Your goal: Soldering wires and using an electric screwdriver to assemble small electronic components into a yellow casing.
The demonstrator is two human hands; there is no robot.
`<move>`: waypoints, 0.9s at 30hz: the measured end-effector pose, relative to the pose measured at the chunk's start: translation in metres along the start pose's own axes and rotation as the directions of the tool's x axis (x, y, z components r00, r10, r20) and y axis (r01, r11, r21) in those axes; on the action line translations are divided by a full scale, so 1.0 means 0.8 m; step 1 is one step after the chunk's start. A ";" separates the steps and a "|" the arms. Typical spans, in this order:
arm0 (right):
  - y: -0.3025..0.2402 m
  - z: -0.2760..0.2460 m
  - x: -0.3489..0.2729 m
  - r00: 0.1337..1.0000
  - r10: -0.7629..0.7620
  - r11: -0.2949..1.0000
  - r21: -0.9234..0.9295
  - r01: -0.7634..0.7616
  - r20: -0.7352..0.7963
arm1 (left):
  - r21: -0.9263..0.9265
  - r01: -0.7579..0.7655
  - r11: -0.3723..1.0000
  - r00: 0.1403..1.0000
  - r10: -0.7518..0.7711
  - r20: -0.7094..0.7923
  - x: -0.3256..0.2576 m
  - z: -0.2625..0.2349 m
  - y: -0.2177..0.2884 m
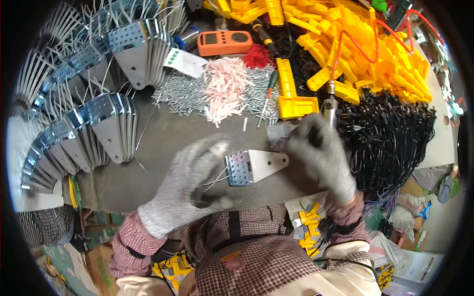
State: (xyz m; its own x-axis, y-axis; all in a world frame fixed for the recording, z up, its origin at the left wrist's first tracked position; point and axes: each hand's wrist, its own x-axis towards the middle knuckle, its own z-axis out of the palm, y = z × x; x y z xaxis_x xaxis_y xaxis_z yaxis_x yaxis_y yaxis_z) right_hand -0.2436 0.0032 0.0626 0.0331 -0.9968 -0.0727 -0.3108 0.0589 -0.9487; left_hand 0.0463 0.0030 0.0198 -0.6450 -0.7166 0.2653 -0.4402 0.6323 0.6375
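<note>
On the grey work surface in front of me lies a tapered metal bracket (pixel 266 164), its wide end a bluish perforated plate with thin white wires coming out to the left. My left hand (pixel 185 182), in a grey glove, curves beside the wires with thumb and fingers apart and nothing between them. To the right of the bracket, my gloved right hand (pixel 318 150) is raised, slightly blurred, its fingers bent together; whatever they pinch is hidden. Just left of its fingers is a small clear plastic piece (pixel 278 136). A metal-tipped air tool (pixel 330 108) hangs behind that hand.
Rows of similar brackets (pixel 116 130) stand at the left. At the back are loose screws (pixel 180 93), pale pink sleeves (pixel 224 89), an orange meter (pixel 224 43) and a thin screwdriver (pixel 269 93). Yellow plastic housings (pixel 365 49) and black cables (pixel 390 143) fill the right.
</note>
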 end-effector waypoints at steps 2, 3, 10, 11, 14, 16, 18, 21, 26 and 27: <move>-0.005 0.049 -0.029 0.972 0.023 0.987 0.147 -0.059 0.235 | -0.176 -0.115 0.978 0.993 0.116 -0.005 0.016 0.012 0.008; -0.007 0.065 -0.031 0.905 0.088 0.985 0.097 -0.140 0.415 | -0.234 -0.119 0.965 0.993 0.119 -0.013 0.008 0.015 0.007; 0.016 0.127 0.001 0.717 -0.472 0.535 -0.479 0.696 0.514 | -0.028 0.302 0.953 0.953 -0.302 0.020 -0.078 -0.002 -0.031; 0.025 0.129 0.000 0.753 -0.452 0.623 -0.435 0.650 0.478 | 0.098 0.258 0.961 0.962 -0.265 0.064 -0.076 -0.005 -0.028; 0.036 0.125 -0.002 0.815 -0.378 0.774 -0.334 0.538 0.439 | -0.484 0.311 0.818 0.941 -0.338 0.034 -0.076 0.015 -0.022; 0.036 0.124 -0.009 0.782 -0.448 0.694 -0.382 0.610 0.434 | -0.783 0.360 0.507 0.888 -0.442 0.122 -0.061 0.021 -0.013; 0.040 0.120 -0.009 0.756 -0.438 0.624 -0.441 0.645 0.486 | -0.708 0.379 0.596 0.904 -0.401 0.146 -0.052 0.026 -0.019; 0.031 0.100 0.001 0.664 -0.470 0.651 -0.281 0.706 0.581 | -0.468 0.403 0.787 0.915 -0.342 0.214 -0.032 0.018 -0.012; 0.030 -0.028 0.047 0.898 -0.405 0.237 -0.928 0.287 0.174 | -0.064 0.154 0.986 0.964 -0.136 0.228 -0.002 0.042 -0.015; 0.055 -0.051 0.063 0.903 -0.386 0.142 -0.956 0.258 0.187 | -0.021 0.133 0.991 0.964 -0.124 0.236 0.002 0.045 -0.014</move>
State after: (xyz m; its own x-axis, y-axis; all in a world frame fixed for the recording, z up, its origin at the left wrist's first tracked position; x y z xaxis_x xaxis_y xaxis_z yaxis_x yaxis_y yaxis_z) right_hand -0.2941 -0.0465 0.0293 0.3274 -0.9131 0.2430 -0.9433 -0.3008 0.1405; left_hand 0.0276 0.0049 -0.0132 -0.7143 -0.6998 0.0061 -0.5089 0.5254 0.6819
